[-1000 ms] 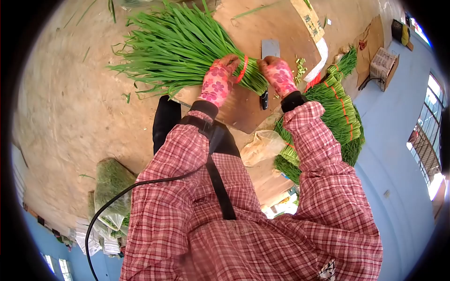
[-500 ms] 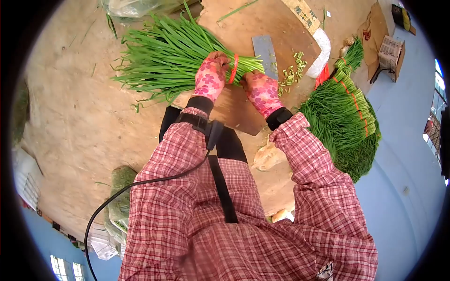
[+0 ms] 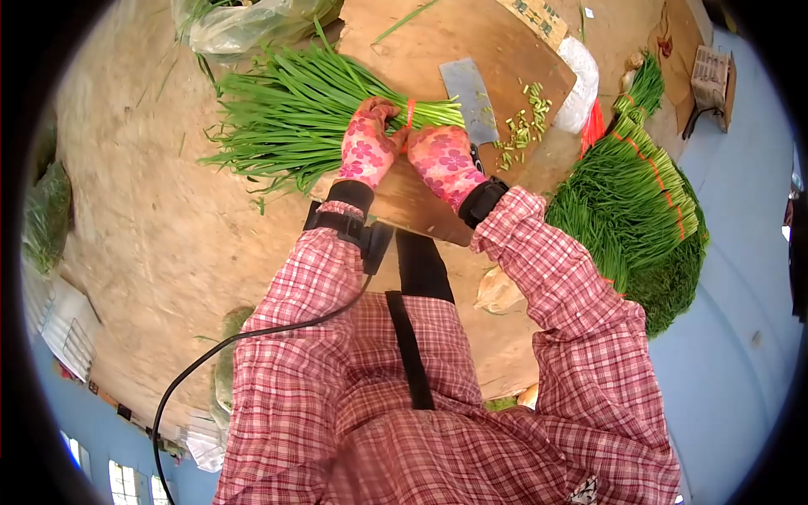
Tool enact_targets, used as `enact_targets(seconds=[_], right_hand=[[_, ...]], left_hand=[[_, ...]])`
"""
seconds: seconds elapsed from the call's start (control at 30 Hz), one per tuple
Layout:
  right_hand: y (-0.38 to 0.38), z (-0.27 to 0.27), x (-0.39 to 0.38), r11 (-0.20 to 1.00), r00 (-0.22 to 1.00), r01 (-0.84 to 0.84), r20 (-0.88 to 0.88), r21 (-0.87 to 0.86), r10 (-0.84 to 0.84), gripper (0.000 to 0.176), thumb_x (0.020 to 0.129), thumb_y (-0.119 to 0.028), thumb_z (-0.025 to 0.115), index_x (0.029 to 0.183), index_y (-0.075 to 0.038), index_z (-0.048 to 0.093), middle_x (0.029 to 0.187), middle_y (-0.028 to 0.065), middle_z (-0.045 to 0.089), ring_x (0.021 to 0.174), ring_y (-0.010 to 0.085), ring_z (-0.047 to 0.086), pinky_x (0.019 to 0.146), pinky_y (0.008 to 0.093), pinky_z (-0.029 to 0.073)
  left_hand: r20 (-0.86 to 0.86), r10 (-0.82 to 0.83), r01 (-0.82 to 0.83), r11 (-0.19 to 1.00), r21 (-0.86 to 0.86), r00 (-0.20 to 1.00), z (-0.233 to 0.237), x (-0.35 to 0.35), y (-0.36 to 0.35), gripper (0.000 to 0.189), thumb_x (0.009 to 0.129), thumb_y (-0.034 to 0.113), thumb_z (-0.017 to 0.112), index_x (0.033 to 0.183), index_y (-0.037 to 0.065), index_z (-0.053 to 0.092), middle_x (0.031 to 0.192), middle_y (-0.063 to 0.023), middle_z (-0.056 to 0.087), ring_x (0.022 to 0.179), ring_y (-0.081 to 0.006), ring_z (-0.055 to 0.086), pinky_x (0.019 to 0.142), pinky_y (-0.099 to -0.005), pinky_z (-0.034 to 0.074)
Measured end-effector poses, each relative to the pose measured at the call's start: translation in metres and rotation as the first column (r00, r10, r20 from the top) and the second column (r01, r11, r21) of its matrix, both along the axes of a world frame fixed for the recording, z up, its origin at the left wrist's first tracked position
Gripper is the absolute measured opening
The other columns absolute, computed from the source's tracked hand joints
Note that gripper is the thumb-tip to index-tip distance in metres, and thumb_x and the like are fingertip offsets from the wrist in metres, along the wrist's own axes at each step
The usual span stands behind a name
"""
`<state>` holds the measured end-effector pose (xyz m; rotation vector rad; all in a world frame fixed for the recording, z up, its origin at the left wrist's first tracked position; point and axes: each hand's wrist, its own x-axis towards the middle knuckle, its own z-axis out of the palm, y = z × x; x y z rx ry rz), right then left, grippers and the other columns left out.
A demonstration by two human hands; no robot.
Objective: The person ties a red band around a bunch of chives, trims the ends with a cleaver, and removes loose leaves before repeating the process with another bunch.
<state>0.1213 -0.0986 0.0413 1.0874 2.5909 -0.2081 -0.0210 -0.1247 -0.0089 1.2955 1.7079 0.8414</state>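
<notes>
A bundle of long green stalks (image 3: pixel 295 114) lies across a brown board (image 3: pixel 396 38), its cut ends pointing right. An orange band (image 3: pixel 411 112) rings it near those ends. My left hand (image 3: pixel 370 141), in a pink flowered glove, is closed on the bundle just left of the band. My right hand (image 3: pixel 442 158), gloved alike, is at the band's lower edge, its fingertips close to my left hand's; its fingers are bent, and what they pinch is hidden. A wide metal blade (image 3: pixel 470 97) lies flat on the board right of the bundle, with short cut pieces (image 3: pixel 526 122) beyond it.
Banded green bundles (image 3: pixel 623 202) are piled on the right. Near them are red strips (image 3: pixel 592 126) and a cardboard box (image 3: pixel 712 84). A clear plastic bag (image 3: pixel 252 27) lies at the top left. A black cable (image 3: pixel 252 333) runs from my left wrist.
My right hand has moved left from the cut ends to the band, close to my left hand. The view has shifted slightly, showing more of the plastic bag.
</notes>
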Motion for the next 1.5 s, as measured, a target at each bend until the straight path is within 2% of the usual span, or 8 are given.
enact_targets(seconds=[0.43, 0.8, 1.1, 1.27, 1.33, 1.37, 1.43, 1.5], right_hand=[[-0.028, 0.045, 0.103, 0.920, 0.825, 0.354, -0.409, -0.167, -0.391, 0.015, 0.076, -0.010, 0.063, 0.090, -0.007, 0.060, 0.078, 0.0168, 0.059, 0.073, 0.0385, 0.060, 0.062, 0.0500, 0.047], [-0.089, 0.030, 0.182, 0.749, 0.811, 0.556, 0.039, -0.361, -0.584, 0.019, 0.087, -0.022, 0.060, 0.090, -0.006, 0.070, 0.085, 0.0213, 0.068, 0.087, 0.0374, 0.067, 0.074, 0.0470, 0.052], [0.056, -0.043, 0.089, -0.064, 0.026, 0.430, 0.084, -0.901, -0.996, 0.028, 0.084, -0.023, 0.070, 0.099, 0.000, 0.071, 0.073, 0.0042, 0.065, 0.061, 0.0129, 0.057, 0.056, 0.0286, 0.046], [0.034, -0.128, 0.131, 0.329, 0.107, 0.560, -0.328, -0.760, -0.939, 0.018, 0.085, -0.019, 0.069, 0.093, -0.002, 0.071, 0.068, 0.0023, 0.062, 0.055, 0.0133, 0.054, 0.052, 0.0277, 0.043], [0.029, -0.098, 0.161, 0.805, 0.696, 0.582, -0.444, -0.114, -0.565, 0.013, 0.088, -0.015, 0.063, 0.088, -0.003, 0.068, 0.065, 0.0008, 0.059, 0.053, 0.0133, 0.053, 0.050, 0.0257, 0.041], [0.006, -0.133, 0.181, 0.720, 0.672, 0.650, -0.627, 0.243, -0.395, 0.008, 0.082, -0.013, 0.062, 0.080, -0.005, 0.064, 0.063, 0.0089, 0.055, 0.061, 0.0308, 0.057, 0.058, 0.0416, 0.047], [0.019, -0.045, 0.190, -0.143, -0.703, 0.238, -0.069, -0.961, -0.708, 0.015, 0.090, -0.018, 0.060, 0.091, -0.005, 0.067, 0.068, 0.0022, 0.059, 0.057, 0.0110, 0.056, 0.050, 0.0229, 0.041], [-0.001, -0.026, 0.197, -0.127, -0.248, 0.722, -0.083, -0.680, -0.965, 0.022, 0.091, -0.023, 0.061, 0.098, -0.003, 0.067, 0.075, 0.0056, 0.064, 0.062, 0.0140, 0.059, 0.053, 0.0262, 0.045]], left_hand=[[-0.113, -0.058, 0.052, 0.997, -0.055, 0.992, -0.001, 0.001, 0.003, 0.034, 0.074, 0.012, 0.081, 0.101, 0.001, 0.065, 0.106, -0.0085, 0.062, 0.080, -0.0194, 0.060, 0.074, -0.0306, 0.051], [-0.227, -0.088, 0.105, 0.993, 0.062, 0.970, 0.022, -0.002, 0.000, 0.048, 0.071, 0.014, 0.081, 0.115, 0.003, 0.065, 0.117, -0.0109, 0.061, 0.094, -0.0228, 0.062, 0.082, -0.0314, 0.051], [-0.660, -0.473, 0.482, 0.856, -0.187, 0.584, 0.053, 0.012, 0.008, 0.107, 0.051, 0.042, 0.089, 0.144, 0.016, 0.041, 0.147, -0.0046, 0.040, 0.137, -0.0284, 0.034, 0.115, -0.0527, 0.021], [-0.649, -0.561, 0.549, 0.796, -0.254, 0.513, 0.045, 0.016, 0.017, 0.112, 0.052, 0.044, 0.089, 0.147, 0.013, 0.036, 0.150, -0.0061, 0.037, 0.140, -0.0299, 0.031, 0.117, -0.0538, 0.017], [-0.638, -0.583, 0.545, 0.787, -0.289, 0.504, 0.046, 0.018, 0.021, 0.112, 0.053, 0.043, 0.089, 0.147, 0.014, 0.035, 0.151, -0.0059, 0.036, 0.141, -0.0299, 0.030, 0.117, -0.0530, 0.017], [-0.643, -0.588, 0.553, 0.780, -0.293, 0.490, 0.048, 0.019, 0.019, 0.112, 0.054, 0.042, 0.089, 0.148, 0.014, 0.035, 0.150, -0.0062, 0.036, 0.141, -0.0301, 0.030, 0.117, -0.0528, 0.018], [-0.651, -0.596, 0.565, 0.770, -0.298, 0.469, 0.048, 0.021, 0.020, 0.112, 0.054, 0.042, 0.089, 0.148, 0.015, 0.034, 0.149, -0.0066, 0.038, 0.140, -0.0303, 0.031, 0.117, -0.0524, 0.019], [-0.670, -0.588, 0.590, 0.761, -0.269, 0.453, 0.038, 0.018, 0.022, 0.105, 0.056, 0.037, 0.088, 0.146, 0.015, 0.038, 0.144, -0.0080, 0.043, 0.137, -0.0302, 0.037, 0.117, -0.0511, 0.021]])
